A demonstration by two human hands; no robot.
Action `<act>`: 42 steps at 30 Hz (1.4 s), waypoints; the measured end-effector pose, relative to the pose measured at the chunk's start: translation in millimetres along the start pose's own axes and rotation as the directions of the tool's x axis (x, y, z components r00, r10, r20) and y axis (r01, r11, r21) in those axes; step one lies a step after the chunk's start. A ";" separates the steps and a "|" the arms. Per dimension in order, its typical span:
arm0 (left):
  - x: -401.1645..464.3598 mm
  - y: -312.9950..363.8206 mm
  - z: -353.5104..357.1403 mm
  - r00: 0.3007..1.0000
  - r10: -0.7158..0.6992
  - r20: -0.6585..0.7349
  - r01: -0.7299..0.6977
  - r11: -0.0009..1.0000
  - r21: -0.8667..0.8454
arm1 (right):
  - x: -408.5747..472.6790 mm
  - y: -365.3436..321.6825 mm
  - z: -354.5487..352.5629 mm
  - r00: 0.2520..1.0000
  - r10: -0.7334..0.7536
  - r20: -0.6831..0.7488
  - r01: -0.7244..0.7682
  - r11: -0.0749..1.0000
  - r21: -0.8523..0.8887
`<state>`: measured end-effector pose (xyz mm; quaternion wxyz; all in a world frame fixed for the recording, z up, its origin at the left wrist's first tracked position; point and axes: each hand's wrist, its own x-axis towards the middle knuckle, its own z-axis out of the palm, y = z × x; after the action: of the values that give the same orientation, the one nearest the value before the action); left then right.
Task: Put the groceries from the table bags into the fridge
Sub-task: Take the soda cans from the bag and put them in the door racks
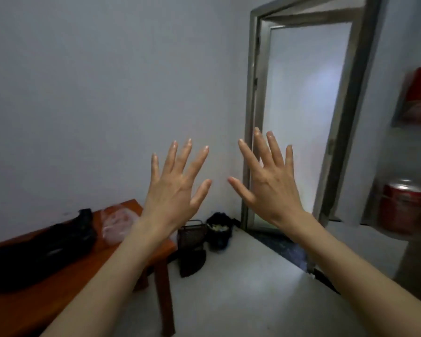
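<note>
On the worktop (136, 207) at lower left we count two bags: a black bag (41, 249), lying long from near-left toward far-right, and a clear bag (118, 224) just beyond it, its pinkish contents blurred. Both sit below and left of our raised hands, so our left hand (173, 188) is nearer; our right hand (270, 188) hangs toward the doorway (306, 117). All fingers (184, 154) spread wide, holding nothing. At right, two red cans (401, 205) stand on fridge door shelves (387, 231).
</note>
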<state>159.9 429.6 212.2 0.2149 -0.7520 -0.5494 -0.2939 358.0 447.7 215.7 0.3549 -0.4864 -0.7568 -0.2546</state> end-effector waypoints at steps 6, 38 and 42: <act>-109.9 -137.0 -3.8 0.923 -0.360 0.138 0.332 0.924 0.188 | -4.1 -155.6 109.0 0.982 -0.099 0.159 0.063 0.974 0.217; -192.8 -647.0 200.5 0.714 -0.542 0.444 0.555 0.824 0.115 | 93.1 -504.0 561.2 0.820 -0.304 0.486 -0.036 0.819 0.573; -181.2 -707.7 230.9 0.676 -0.475 0.563 0.518 0.850 0.094 | 86.1 -528.0 612.1 0.719 -0.242 0.652 -0.052 0.916 0.397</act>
<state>-507.2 667.1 -80.3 -0.0740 -0.6339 -0.7598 -0.1238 -327.0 733.0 -116.5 0.1235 -0.4252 -0.8929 0.0813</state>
